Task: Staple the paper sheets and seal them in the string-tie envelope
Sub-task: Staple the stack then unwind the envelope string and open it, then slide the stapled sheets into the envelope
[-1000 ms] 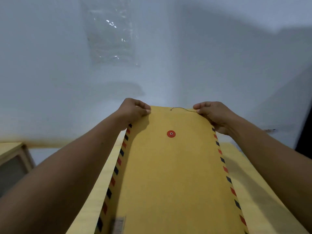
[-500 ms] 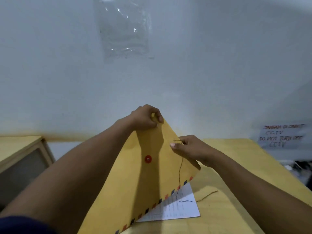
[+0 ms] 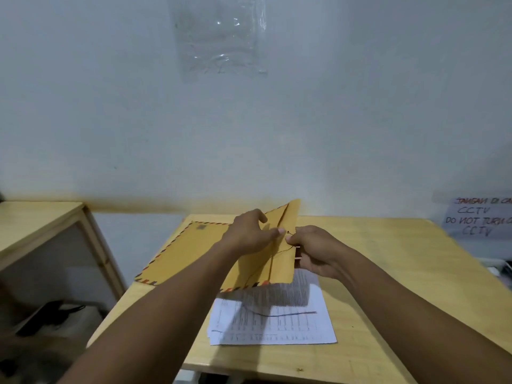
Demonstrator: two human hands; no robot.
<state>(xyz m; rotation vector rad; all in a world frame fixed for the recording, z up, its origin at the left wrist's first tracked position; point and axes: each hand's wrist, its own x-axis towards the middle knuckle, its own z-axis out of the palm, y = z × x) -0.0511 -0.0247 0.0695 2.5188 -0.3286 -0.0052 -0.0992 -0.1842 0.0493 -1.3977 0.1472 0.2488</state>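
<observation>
The brown string-tie envelope (image 3: 191, 253), edged in red and dark stripes, lies across the far part of the wooden table (image 3: 388, 286). Its flap end (image 3: 282, 261) is lifted and folded. My left hand (image 3: 250, 231) presses on the flap with the thumb stretched right. My right hand (image 3: 315, 252) pinches the thin dark string (image 3: 282, 251) at the flap. The string trails down over the printed paper sheets (image 3: 271, 320), which lie in a loose stack on the table in front of the envelope. No stapler is visible.
A second wooden table (image 3: 36, 225) stands at the left across a gap, with dark objects (image 3: 47, 314) on the floor between. A handwritten CCTV notice (image 3: 479, 217) hangs on the wall at the right. A clear plastic sleeve (image 3: 221, 34) is stuck high on the wall.
The envelope went from upright before me down onto the table. My right hand took the string at the flap. The view tilted down, showing the paper sheets.
</observation>
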